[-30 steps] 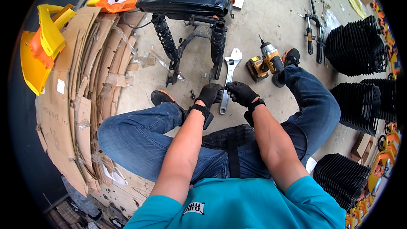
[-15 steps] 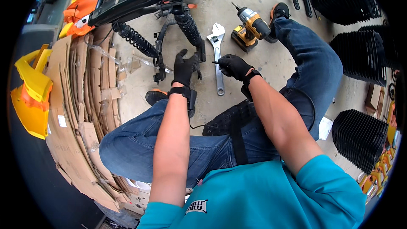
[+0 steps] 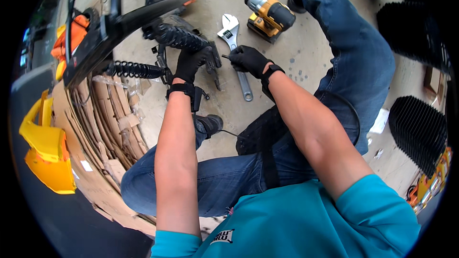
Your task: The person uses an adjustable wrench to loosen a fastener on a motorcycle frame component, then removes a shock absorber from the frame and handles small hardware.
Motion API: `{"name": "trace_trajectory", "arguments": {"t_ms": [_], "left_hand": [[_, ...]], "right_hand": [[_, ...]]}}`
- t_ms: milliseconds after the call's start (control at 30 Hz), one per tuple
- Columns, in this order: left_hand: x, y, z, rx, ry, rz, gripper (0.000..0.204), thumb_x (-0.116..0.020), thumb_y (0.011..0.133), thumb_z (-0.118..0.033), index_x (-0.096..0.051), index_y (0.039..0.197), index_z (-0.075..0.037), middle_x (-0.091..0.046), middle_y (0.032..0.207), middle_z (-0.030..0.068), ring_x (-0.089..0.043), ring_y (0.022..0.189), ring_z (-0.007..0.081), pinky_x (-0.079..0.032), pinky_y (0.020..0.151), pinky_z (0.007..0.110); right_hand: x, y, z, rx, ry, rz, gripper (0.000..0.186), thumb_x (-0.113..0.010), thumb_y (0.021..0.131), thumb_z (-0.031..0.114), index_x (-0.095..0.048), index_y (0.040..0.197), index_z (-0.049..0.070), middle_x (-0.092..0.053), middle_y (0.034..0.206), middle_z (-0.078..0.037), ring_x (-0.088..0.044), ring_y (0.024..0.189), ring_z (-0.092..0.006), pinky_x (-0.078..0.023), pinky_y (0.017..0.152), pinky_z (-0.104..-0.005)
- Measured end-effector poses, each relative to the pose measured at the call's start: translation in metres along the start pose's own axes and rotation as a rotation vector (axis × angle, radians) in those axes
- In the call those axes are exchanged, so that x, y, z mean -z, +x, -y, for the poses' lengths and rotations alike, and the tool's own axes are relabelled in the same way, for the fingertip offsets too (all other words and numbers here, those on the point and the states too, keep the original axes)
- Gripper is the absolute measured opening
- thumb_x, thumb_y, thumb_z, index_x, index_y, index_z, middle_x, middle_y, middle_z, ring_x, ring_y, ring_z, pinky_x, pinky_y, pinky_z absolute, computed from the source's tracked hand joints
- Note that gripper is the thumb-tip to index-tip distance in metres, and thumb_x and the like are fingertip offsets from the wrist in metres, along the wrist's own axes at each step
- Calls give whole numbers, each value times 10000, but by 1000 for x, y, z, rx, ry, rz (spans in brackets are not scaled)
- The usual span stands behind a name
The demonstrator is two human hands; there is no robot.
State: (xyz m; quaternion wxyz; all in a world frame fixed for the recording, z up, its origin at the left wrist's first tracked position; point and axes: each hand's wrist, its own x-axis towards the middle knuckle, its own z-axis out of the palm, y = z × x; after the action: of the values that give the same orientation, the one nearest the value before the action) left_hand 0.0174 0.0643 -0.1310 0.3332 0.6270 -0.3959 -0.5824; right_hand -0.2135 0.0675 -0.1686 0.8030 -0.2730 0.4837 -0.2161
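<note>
My left hand (image 3: pixel 192 63), in a black glove, is closed round the lower end of a black coil-spring shock absorber (image 3: pixel 179 38), beside a dark metal bracket (image 3: pixel 213 64). Part of its fingers is hidden behind the metal. My right hand (image 3: pixel 249 61), gloved too, pinches a short thin dark rod that looks like a bolt (image 3: pixel 225 56), its tip pointing at the bracket. Under the right hand lies a large silver adjustable wrench (image 3: pixel 244 86) on the floor. The shock absorber hangs from a black tubular frame (image 3: pixel 129 19); a second spring shock absorber (image 3: pixel 136 69) is further left.
A yellow and black cordless drill (image 3: pixel 270 12) stands beyond the wrench. Flattened cardboard (image 3: pixel 91 148) is stacked at the left, with a yellow plastic part (image 3: pixel 45 138) by it. Black ribbed stacks (image 3: pixel 417 131) line the right. My legs border the work area.
The frame has swung left and tilted, its shock absorbers now lying more sideways. My left hand has gone from loosely spread to gripping the shock absorber. My right hand still holds the bolt-like rod.
</note>
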Motion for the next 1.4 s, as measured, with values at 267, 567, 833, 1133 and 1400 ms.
{"name": "trace_trajectory", "arguments": {"t_ms": [267,567,833,1133,1400], "left_hand": [[-6,-9,-15,131,154,55,271,-764,819,-200,-673,1060,-116,-657,995,-23,-607,897,102,-510,749,280],[0,-45,-14,226,-26,58,235,-653,800,7,-637,1031,-35,-639,958,32,-611,851,123,-546,768,287],[8,-56,1,188,121,94,247,-655,759,44,-627,1004,22,-620,913,46,-611,801,125,-550,726,273],[8,-57,2,142,163,135,252,-642,773,39,-611,1023,26,-614,954,52,-617,832,134,-560,746,277],[20,-40,10,-405,881,256,246,-691,720,0,-609,946,50,-610,884,110,-625,804,185,-523,700,322]], "right_hand": [[3,23,2,97,-97,-31,243,-688,774,119,-647,974,-12,-659,788,-87,-632,650,-146,-528,618,-274],[2,29,-8,168,-280,21,365,-772,708,207,-669,991,1,-689,809,-106,-661,683,-172,-533,647,-284],[-10,14,-7,222,-524,98,403,-796,665,250,-682,982,28,-716,870,-121,-687,758,-192,-536,705,-319],[-31,0,1,323,-784,-92,388,-770,734,293,-658,1009,44,-698,956,-132,-663,909,-274,-509,809,-351],[-51,-8,-4,667,-855,-304,305,-757,750,248,-636,930,34,-668,900,-190,-639,881,-370,-507,773,-420]]}}
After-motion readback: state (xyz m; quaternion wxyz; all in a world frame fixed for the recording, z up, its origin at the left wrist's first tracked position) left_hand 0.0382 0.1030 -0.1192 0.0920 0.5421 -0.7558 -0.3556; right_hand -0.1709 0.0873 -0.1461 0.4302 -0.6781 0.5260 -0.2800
